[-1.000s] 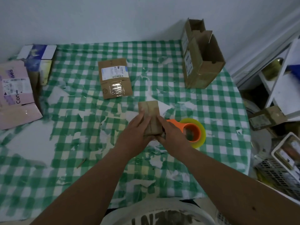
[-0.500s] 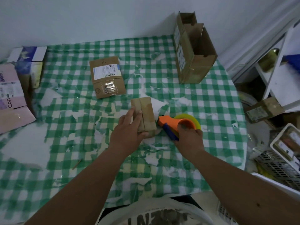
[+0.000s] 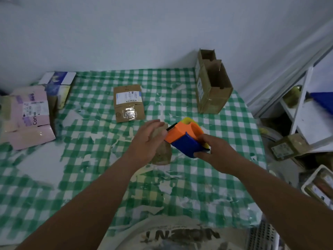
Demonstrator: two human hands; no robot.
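Table [image 3: 225, 177]: covered by a green-checked cloth, worn through to white in many patches; carries everything below.
Carton [image 3: 212, 91]: tall and brown, open at the top, upright at the far right of the table, well apart from the work.
Pink box [image 3: 30, 118]: at the left edge, label up, with a blue-white box [image 3: 59, 82] just behind it.
Flat parcel [image 3: 128, 103]: brown, white label and shiny tape on top, lying beyond the hands and apart from them.
Left hand [image 3: 146, 141]: fingers straight and laid over the top of the parcel, thumb on its right side; it steadies rather than grasps.
Right hand [image 3: 214, 152]: fingers wrapped round the blue handle of the dispenser, carrying it clear of the table.
Parcel [image 3: 161, 152]: small and brown, on the table at centre, mostly hidden under the left hand. Long axis runs from the person toward the wall; the near end shows.
Dispenser [image 3: 183, 138]: orange body, blue handle, yellow roll behind. Just right of the parcel, nearly touching the left thumb. Long axis slants from handle at near right to black cutter at far left, the cutter pointing at the parcel's far end.
Next move, judged: the cutter must cross leftward onto the far end, then draw back along the parcel's length; the left fingers lie in that path.
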